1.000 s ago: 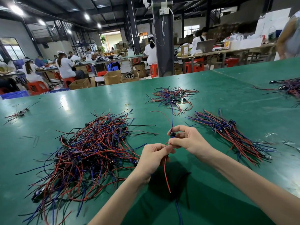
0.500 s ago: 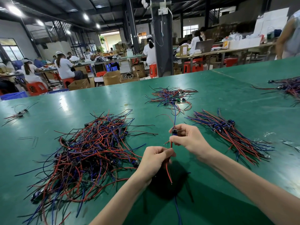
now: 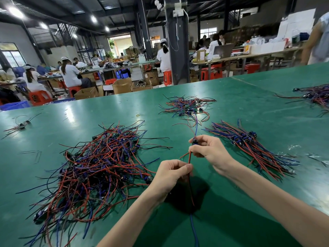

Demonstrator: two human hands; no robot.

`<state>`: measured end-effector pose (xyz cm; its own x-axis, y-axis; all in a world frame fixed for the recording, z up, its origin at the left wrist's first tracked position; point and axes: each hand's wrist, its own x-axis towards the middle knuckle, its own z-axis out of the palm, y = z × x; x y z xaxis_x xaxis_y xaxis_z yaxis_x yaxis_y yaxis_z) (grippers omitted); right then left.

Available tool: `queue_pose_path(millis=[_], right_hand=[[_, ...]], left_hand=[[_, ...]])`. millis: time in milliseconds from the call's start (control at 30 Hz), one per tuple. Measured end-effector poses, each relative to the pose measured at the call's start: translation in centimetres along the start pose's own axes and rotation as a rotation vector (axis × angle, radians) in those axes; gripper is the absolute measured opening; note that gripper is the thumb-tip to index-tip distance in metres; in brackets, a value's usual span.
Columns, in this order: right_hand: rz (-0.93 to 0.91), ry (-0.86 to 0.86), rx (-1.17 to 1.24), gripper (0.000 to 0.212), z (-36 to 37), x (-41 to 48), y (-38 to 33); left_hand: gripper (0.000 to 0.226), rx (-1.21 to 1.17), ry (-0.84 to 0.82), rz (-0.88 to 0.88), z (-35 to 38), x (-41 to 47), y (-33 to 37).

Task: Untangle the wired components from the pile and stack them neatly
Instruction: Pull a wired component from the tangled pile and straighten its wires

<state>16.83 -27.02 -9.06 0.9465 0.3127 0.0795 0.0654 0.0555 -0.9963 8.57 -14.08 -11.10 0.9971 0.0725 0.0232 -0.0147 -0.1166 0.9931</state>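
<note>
Near the front edge of the green table (image 3: pixel 231 104), about its middle, above the surface: one wired component (image 3: pixel 194 141), pinched at its small blue body between thumb and forefinger of the right hand (image 3: pixel 211 154), other fingers loosely curled. Just below and beside it, the left hand (image 3: pixel 170 175), fingers curled in, thumb and forefinger nipping the component's red and black wires (image 3: pixel 190 157); under that grip, red and blue leads hanging toward the front edge. Up from the blue body, a blue and a red lead running back toward a small loose tangle (image 3: pixel 187 107) farther along the table; joined to it or not, cannot tell. Left of the hands, close by, the big tangled pile (image 3: pixel 99 166) of red, blue and black wire. Right of them, near the right wrist, the neat stack (image 3: pixel 249 148), bodies together, wires fanned toward the right front. At the far right edge, another tangle (image 3: pixel 315 95); toward the left edge, a few stray pieces (image 3: pixel 19 125).
</note>
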Motion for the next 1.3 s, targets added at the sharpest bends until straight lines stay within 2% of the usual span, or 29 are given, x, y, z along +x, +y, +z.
queue_pose_path(millis=[200, 367, 633, 900, 1033, 1100, 1300], right_hand=[[0.004, -0.01, -0.004, 0.022, -0.1, 0.1, 0.1], [-0.007, 0.0, -0.014, 0.021, -0.2, 0.2, 0.1], [0.003, 0.01, -0.032, 0.02, -0.6, 0.5, 0.5], [-0.022, 0.018, -0.053, 0.02, -0.9, 0.7, 0.8], [-0.045, 0.021, -0.053, 0.02, -0.9, 0.8, 1.0], [-0.067, 0.022, -0.116, 0.02, -0.9, 0.8, 1.1], [-0.273, 0.018, -0.556, 0.02, -0.5, 0.1, 1.2]], left_hand=[[0.027, -0.109, -0.014, -0.093, 0.0, 0.0, -0.1], [0.012, -0.209, -0.027, -0.105, 0.2, 0.0, -0.3], [0.015, -0.124, -0.034, -0.082, 0.4, -0.2, -0.2], [0.024, -0.134, -0.011, -0.136, 0.3, 0.0, -0.2], [0.022, -0.143, -0.005, -0.151, 0.3, 0.0, -0.3], [0.022, -0.11, 0.012, -0.157, 0.4, 0.0, -0.4], [0.026, 0.204, 0.041, -0.094, 0.9, 0.1, -0.7]])
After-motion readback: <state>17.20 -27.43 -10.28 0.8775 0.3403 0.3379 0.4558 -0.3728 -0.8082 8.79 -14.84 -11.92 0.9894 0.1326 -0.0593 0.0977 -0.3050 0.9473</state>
